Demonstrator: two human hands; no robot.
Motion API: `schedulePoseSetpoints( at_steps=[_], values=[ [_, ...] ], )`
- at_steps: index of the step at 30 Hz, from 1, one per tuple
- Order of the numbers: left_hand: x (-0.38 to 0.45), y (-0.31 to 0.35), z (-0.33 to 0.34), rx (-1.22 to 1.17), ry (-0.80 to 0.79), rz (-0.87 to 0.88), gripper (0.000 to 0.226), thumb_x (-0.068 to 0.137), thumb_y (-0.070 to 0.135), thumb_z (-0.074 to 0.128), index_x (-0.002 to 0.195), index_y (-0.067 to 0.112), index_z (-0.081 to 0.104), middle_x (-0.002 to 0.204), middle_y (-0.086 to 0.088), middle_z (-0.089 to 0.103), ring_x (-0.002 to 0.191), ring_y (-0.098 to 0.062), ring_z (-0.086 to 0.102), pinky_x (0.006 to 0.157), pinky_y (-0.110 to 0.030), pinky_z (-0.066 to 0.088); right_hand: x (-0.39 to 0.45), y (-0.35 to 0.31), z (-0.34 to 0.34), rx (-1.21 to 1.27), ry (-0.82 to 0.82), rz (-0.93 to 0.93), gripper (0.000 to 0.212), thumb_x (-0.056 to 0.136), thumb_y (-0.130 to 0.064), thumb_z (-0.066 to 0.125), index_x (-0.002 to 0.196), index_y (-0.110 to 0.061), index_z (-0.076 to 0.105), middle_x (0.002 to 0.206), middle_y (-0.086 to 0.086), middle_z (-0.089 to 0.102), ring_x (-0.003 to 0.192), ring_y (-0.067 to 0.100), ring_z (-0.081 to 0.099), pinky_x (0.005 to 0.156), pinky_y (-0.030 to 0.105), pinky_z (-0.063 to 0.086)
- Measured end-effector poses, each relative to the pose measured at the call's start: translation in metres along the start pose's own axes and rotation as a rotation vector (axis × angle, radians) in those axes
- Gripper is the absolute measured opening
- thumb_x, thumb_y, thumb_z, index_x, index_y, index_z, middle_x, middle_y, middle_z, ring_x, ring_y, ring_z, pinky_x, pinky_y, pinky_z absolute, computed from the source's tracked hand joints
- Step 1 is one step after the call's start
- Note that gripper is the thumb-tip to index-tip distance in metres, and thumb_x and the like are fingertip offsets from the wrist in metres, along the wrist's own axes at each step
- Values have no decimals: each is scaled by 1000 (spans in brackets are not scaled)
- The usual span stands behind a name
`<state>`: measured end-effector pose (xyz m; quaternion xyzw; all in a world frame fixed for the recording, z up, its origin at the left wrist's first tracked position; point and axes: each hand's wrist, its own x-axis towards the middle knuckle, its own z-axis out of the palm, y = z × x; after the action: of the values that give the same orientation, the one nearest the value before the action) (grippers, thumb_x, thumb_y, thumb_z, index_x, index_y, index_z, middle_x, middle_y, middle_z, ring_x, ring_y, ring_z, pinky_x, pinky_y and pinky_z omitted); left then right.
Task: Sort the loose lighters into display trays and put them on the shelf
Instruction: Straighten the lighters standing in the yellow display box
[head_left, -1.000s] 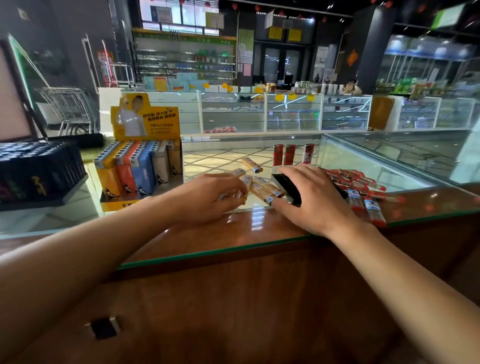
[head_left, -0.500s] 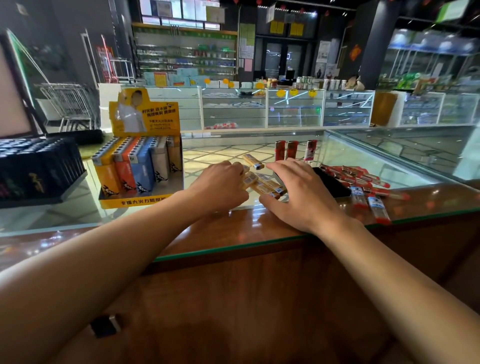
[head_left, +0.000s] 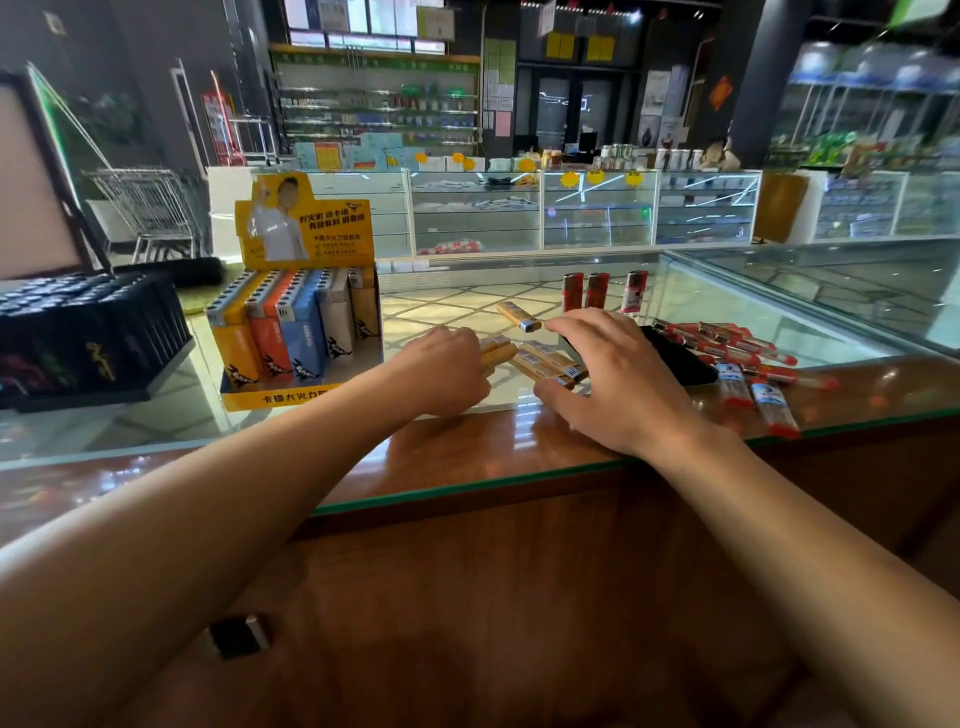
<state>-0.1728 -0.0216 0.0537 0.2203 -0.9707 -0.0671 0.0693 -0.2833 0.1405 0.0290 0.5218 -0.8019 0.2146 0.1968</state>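
Head view: we see our left hand (head_left: 441, 371) curled round a few gold lighters (head_left: 496, 349) on the glass counter (head_left: 467, 483), just beside the yellow display tray (head_left: 301, 332). Our right hand (head_left: 618, 384) lies spread, fingers resting over more gold lighters (head_left: 550, 364). Red lighters (head_left: 748, 358) lie loose to the right. We think the smooth glass may let a lighter slide off the near edge if we sweep too fast.
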Motion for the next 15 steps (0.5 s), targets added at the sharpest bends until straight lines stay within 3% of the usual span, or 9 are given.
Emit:
schedulePoseSetpoints(
  at_steps=[5, 11, 15],
  values=[
    [-10, 3, -5, 41, -9, 27, 24, 97, 25, 52, 109, 4, 56, 95, -7, 53, 83, -22, 49, 69, -30, 37, -1, -3, -2, -14, -11, -1, 62, 90, -47, 58, 144, -21, 42, 144, -5, 42, 135, 15, 31, 110, 30, 25],
    [-21, 1, 6, -36, 203, 118, 15, 96, 15, 50, 107, 12, 40, 97, -7, 57, 78, -26, 51, 67, -35, 37, -1, -4, -1, -33, 5, -35, 62, 90, -44, 60, 144, -19, 42, 144, -3, 45, 134, 15, 33, 109, 28, 25],
    [-28, -7, 3, -183, 267, 189, 17, 96, 17, 50, 99, 18, 34, 92, -4, 54, 77, -26, 51, 64, -35, 34, 0, -14, 0, 129, 108, -59, 58, 90, -34, 65, 142, -20, 45, 136, -1, 52, 126, 16, 42, 98, 24, 31]
  ],
)
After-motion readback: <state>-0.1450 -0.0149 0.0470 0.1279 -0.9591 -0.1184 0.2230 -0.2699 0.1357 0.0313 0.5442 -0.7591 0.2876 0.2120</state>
